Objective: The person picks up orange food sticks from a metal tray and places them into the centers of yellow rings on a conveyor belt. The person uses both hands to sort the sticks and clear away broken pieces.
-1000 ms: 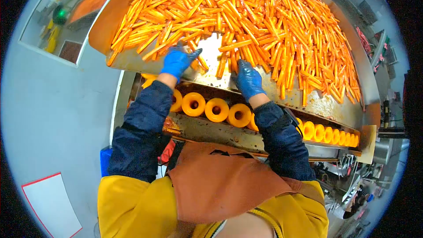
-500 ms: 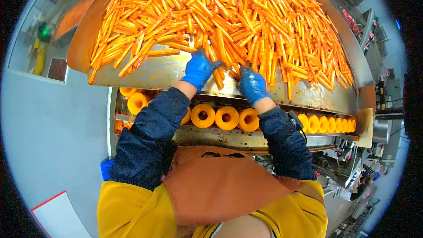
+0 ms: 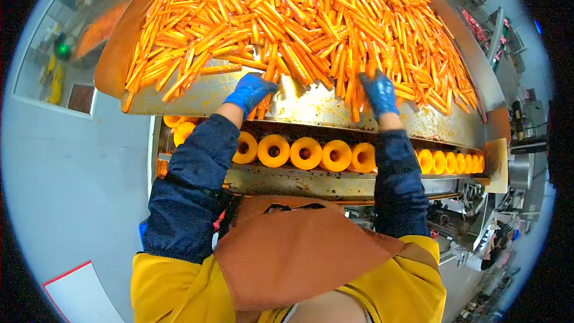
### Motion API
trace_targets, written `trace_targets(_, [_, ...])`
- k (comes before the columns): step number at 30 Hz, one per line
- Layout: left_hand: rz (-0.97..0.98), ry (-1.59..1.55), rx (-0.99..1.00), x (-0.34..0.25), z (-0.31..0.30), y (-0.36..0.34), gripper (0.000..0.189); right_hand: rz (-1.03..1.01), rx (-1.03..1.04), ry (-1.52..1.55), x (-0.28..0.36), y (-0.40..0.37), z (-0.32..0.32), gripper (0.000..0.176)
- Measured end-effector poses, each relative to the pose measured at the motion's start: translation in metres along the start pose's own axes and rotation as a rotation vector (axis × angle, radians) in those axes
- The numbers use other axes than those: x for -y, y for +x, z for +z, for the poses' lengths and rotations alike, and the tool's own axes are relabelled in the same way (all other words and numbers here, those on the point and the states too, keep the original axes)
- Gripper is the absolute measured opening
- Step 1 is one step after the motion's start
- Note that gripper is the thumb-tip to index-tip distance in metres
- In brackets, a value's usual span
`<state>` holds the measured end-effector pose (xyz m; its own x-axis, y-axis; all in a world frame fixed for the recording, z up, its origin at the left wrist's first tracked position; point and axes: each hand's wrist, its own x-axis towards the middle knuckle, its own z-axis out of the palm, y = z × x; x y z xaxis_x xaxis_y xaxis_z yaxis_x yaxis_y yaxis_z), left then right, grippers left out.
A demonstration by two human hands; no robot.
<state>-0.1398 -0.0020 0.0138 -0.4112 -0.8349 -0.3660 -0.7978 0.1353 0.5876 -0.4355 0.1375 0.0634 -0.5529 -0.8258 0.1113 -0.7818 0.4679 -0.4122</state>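
A large heap of glossy orange sticks (image 3: 299,18) covers the metal tray (image 3: 209,93). My left hand (image 3: 252,91), in a blue glove, is at the tray's near part, its fingers closed round a few orange sticks (image 3: 263,107) that point down toward me. To the right, my right hand (image 3: 378,92), also blue-gloved, touches the heap's front edge with bent fingers beside several upright sticks; what lies under its fingers is hidden. Below the tray runs a row of yellow-orange rings (image 3: 305,153) with dark centres.
A metal rail (image 3: 299,184) runs along the front below the rings. At the tray's right end stands a tan board (image 3: 497,166). A white panel with a red edge (image 3: 84,293) is at lower left. A person (image 3: 499,242) appears far off at right.
My hands have moved apart, the left one leftward with sticks and the right one to the right and slightly up. Bare metal now shows between them, and another ring has come into view.
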Motion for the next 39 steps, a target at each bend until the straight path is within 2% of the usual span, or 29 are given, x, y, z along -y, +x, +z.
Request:
trace_targets(2, [-0.012,-0.537,0.067,0.011,-0.002,-0.012,0.034,-0.061,-0.011,-0.170,-0.013,0.013,0.052,0.049])
trace_targets(3, [0.025,-0.707,0.018,-0.006,-0.013,-0.036,0.027,0.026,0.027,-0.111,-0.012,0.016,0.060,0.049])
trace_targets(4, [0.010,-0.761,0.049,0.002,-0.019,-0.041,0.027,0.030,0.028,-0.107,-0.012,0.018,0.056,0.049])
trace_targets(6, [0.069,-0.804,-0.001,0.020,-0.031,-0.058,0.027,0.001,0.203,0.010,-0.023,0.022,0.044,0.045])
trace_targets(7, [0.112,-0.811,-0.038,0.026,-0.038,-0.071,0.030,0.132,0.247,0.186,-0.036,0.025,0.042,0.038])
trace_targets(8, [0.111,-0.798,-0.053,0.038,-0.044,-0.080,0.032,0.376,0.280,0.631,-0.051,0.015,0.043,0.037])
trace_targets(10, [0.199,-0.864,-0.102,0.059,-0.048,-0.102,0.034,0.336,0.268,0.754,-0.063,0.000,0.024,0.036])
trace_targets(11, [0.050,-0.930,-0.123,0.058,-0.050,-0.121,0.034,0.301,0.180,0.831,-0.074,-0.003,0.028,0.031])
trace_targets(12, [0.050,-0.931,-0.128,0.067,-0.047,-0.133,0.034,0.265,0.090,0.907,-0.081,-0.007,0.034,0.026])
trace_targets(13, [0.032,-1.041,-0.184,0.080,-0.045,-0.144,0.033,0.436,0.167,0.850,-0.057,-0.022,0.001,0.026])
trace_targets(14, [0.012,-1.152,-0.244,0.088,-0.040,-0.157,0.032,0.429,0.182,1.036,-0.073,-0.021,0.009,0.027])
trace_targets(15, [0.110,-1.198,-0.239,0.086,-0.039,-0.178,0.031,0.421,0.164,1.101,-0.077,-0.024,0.008,0.028])
trace_targets(17, [-0.046,-1.331,-0.293,0.101,-0.028,-0.193,0.035,0.319,0.088,1.346,-0.060,-0.047,-0.002,0.027])
trace_targets(18, [-0.118,-1.426,-0.289,0.107,-0.023,-0.198,0.038,0.312,0.157,1.250,-0.070,-0.050,0.001,0.026])
trace_targets(20, [-0.149,-1.498,-0.340,0.126,-0.009,-0.208,0.042,0.484,0.280,1.549,-0.024,-0.086,-0.011,0.027])
trace_targets(22, [-0.121,-1.532,-0.361,0.123,-0.002,-0.221,0.042,0.329,0.246,1.590,-0.003,-0.108,0.008,0.028])
trace_targets(23, [-0.121,-1.532,-0.367,0.124,0.001,-0.224,0.042,0.342,0.292,1.674,-0.006,-0.114,0.034,0.027])
trace_targets(24, [-0.127,-1.512,-0.360,0.127,0.004,-0.224,0.041,0.409,0.390,1.660,0.012,-0.126,0.031,0.028])
trace_targets(25, [-0.133,-1.492,-0.352,0.128,0.006,-0.224,0.040,0.464,0.463,1.502,0.026,-0.134,0.036,0.028])
trace_targets(26, [-0.125,-1.490,-0.354,0.124,0.005,-0.226,0.040,0.415,0.494,1.563,0.044,-0.145,0.043,0.030])
trace_targets(28, [-0.036,-1.443,-0.292,0.117,0.002,-0.233,0.038,0.204,0.491,1.487,0.070,-0.154,0.055,0.029])
trace_targets(29, [-0.038,-1.457,-0.266,0.129,0.006,-0.224,0.038,0.193,0.509,1.561,0.084,-0.158,0.061,0.029])
trace_targets(30, [0.075,-1.297,-0.230,0.122,0.002,-0.231,0.038,0.178,0.531,1.636,0.097,-0.161,0.066,0.029])
trace_targets(32, [-0.037,-1.330,-0.137,0.117,-0.002,-0.227,0.038,0.183,0.531,1.637,0.119,-0.167,0.072,0.028])
trace_targets(33, [0.015,-1.323,-0.126,0.111,-0.001,-0.227,0.037,0.197,0.523,1.635,0.128,-0.169,0.074,0.028])
trace_targets(34, [-0.083,-1.261,-0.084,0.097,-0.005,-0.226,0.037,0.212,0.513,1.633,0.134,-0.170,0.076,0.028])
trace_targets(36, [0.048,-0.994,-0.019,0.080,-0.004,-0.224,0.036,0.227,0.503,1.619,0.143,-0.176,0.082,0.027])
trace_targets(38, [0.075,-1.031,0.146,0.066,0.003,-0.219,0.034,0.238,0.431,1.734,0.155,-0.182,0.081,0.030])
trace_targets(39, [0.096,-0.982,0.173,0.065,0.011,-0.216,0.035,0.284,0.493,1.734,0.153,-0.183,0.084,0.029])
